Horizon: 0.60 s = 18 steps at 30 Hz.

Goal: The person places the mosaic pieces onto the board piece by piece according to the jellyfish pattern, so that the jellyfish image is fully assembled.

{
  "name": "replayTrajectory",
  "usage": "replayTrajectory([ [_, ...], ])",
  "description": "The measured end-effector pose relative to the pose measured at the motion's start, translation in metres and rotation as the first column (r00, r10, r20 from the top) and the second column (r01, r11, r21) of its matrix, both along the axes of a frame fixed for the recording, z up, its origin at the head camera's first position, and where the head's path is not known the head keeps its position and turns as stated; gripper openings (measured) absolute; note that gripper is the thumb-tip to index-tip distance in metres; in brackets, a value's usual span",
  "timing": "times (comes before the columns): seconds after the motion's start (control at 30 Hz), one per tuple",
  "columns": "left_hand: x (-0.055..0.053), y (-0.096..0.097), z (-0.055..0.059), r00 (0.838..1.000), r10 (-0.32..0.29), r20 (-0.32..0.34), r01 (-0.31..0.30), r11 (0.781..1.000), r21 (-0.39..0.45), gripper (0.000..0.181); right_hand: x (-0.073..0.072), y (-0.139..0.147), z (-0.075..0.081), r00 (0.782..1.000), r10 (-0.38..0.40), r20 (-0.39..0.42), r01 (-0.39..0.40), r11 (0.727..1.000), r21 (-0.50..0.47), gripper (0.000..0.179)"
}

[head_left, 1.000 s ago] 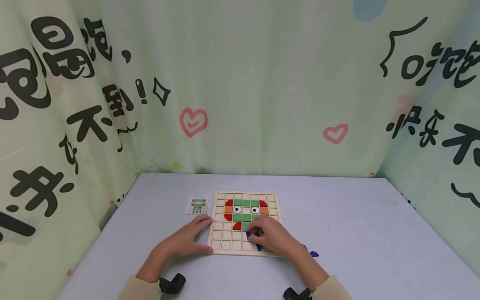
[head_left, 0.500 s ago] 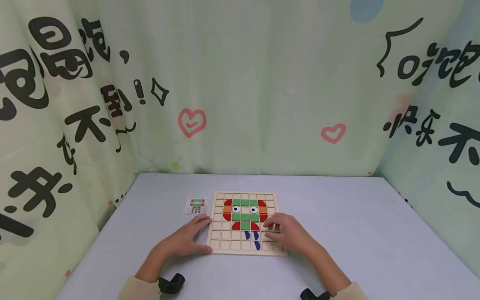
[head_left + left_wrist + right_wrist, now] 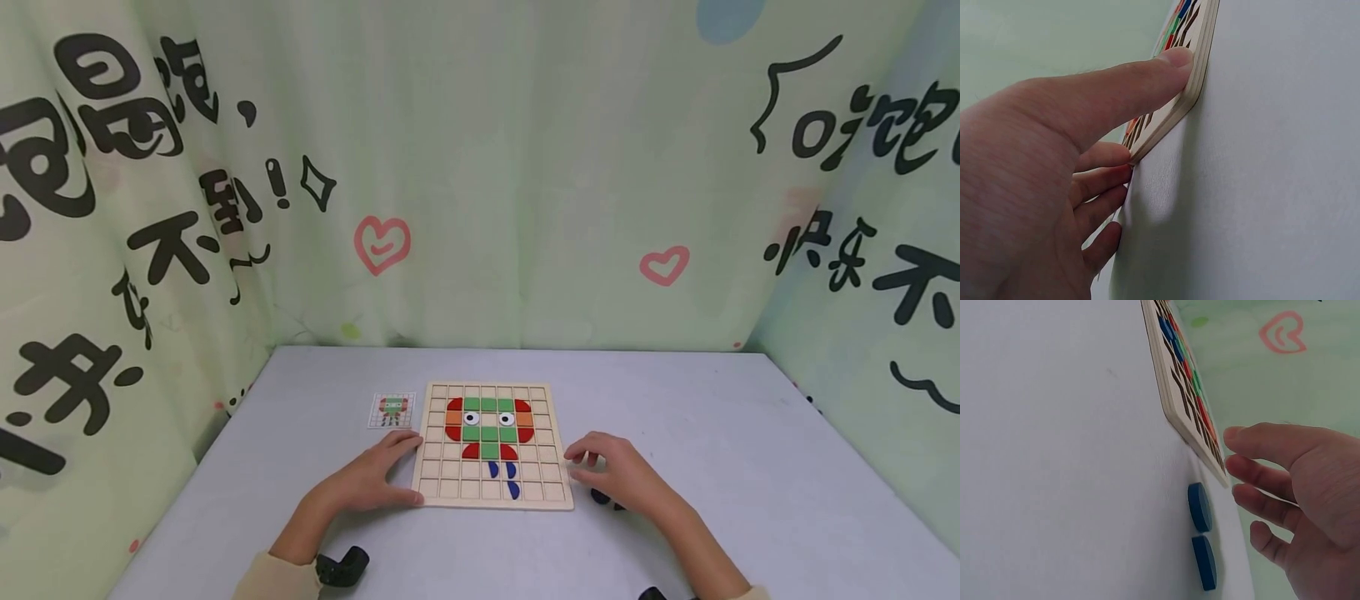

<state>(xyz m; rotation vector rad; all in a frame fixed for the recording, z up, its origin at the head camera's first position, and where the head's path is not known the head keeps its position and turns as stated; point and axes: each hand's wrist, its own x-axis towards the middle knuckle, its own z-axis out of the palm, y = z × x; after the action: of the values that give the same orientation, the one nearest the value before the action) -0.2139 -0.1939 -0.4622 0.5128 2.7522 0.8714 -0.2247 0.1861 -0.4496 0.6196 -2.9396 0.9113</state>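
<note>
A pale wooden grid board [image 3: 551,492] lies on the table, bearing red, green and orange tiles, two round eye tiles and several blue half-round tiles [image 3: 513,490]. My left hand [image 3: 375,475] rests along its left edge, fingers spread; in the left wrist view the thumb [image 3: 1175,59] presses on the board's near corner. Off the right edge, my right hand [image 3: 618,475] hovers with fingers slightly bent and nothing between them. Below it in the right wrist view, two loose blue half-round pieces lie on the table, one [image 3: 1199,507] nearer the board, the other [image 3: 1205,562] beyond it.
A small printed card [image 3: 392,410] with a similar tile figure lies left of the board. White table [image 3: 697,417] surrounds everything, with a pale green curtain [image 3: 465,167] behind. Black devices [image 3: 342,567] are strapped at the wrists.
My right hand has drawn off the board to the right, uncovering the blue tiles and a red tile, and now hangs over the loose blue pieces. My left hand stays put.
</note>
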Motion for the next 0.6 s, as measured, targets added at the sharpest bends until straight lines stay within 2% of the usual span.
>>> replayTrajectory([
  [0.33,0.003,0.002,0.004,1.000,-0.001,0.005,0.001,1.000,0.010,0.086,0.009,0.034,-0.004,0.996,0.088,0.027,-0.087,0.995,-0.039,0.025],
  [0.47,0.003,0.002,0.004,1.000,0.002,0.006,-0.002,1.000,0.008,0.086,0.010,0.042,-0.004,0.991,0.119,0.061,-0.118,0.993,-0.022,0.030],
  [0.6,0.002,0.001,0.003,1.000,0.000,0.005,-0.001,1.000,0.005,0.087,0.010,0.045,-0.005,0.988,0.133,0.082,-0.133,0.991,-0.003,0.026],
])
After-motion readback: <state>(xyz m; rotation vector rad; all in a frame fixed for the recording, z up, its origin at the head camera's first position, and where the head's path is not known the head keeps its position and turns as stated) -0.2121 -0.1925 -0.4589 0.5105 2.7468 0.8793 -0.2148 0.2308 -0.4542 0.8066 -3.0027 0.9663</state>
